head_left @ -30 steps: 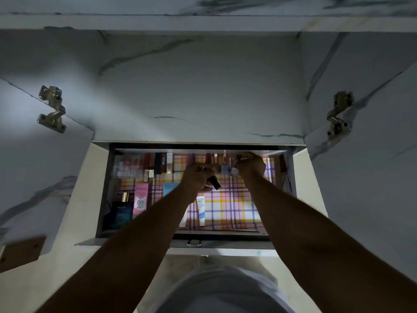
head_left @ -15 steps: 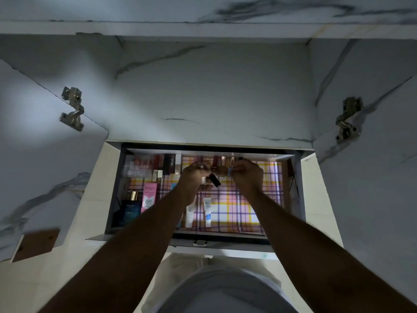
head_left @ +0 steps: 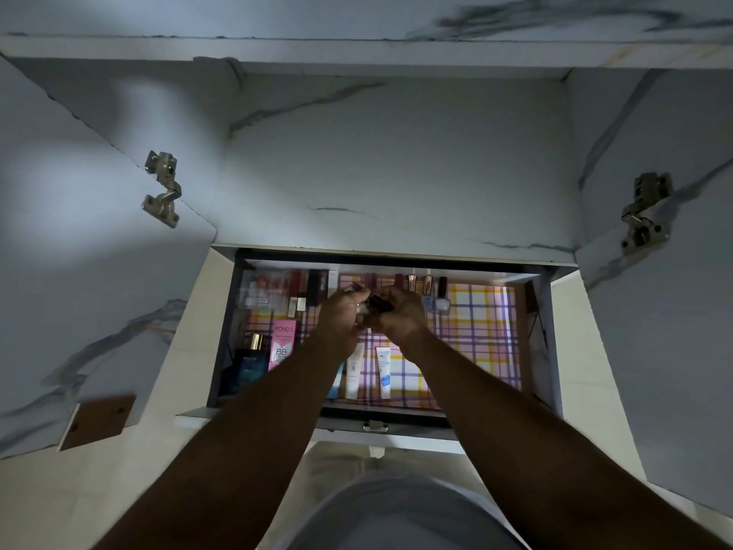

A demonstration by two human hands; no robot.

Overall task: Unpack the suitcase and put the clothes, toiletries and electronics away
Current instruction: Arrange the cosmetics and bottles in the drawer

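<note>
Two hands meet over the open drawer [head_left: 222, 351] at frame centre. Your left hand [head_left: 344, 317] and right hand [head_left: 400, 314] both curl their fingers round a small dark item [head_left: 380, 303] held between them; too dim to tell what it is. Readable labels, lower left of the drawer: pink box [head_left: 284, 343] says "POND'S" and "BB"; dark blue perfume bottle [head_left: 248, 361] just left of it, text too small. Two white tubes [head_left: 384, 371] lie below your wrists on the plaid liner [head_left: 476, 339], print unreadable. Along the drawer's back edge: row of lipsticks [head_left: 309, 289] at left, nail polish bottles [head_left: 441, 295] right of your right hand. Cabinet hinges sit at frame left [head_left: 162, 188] and frame right [head_left: 644, 214].
</note>
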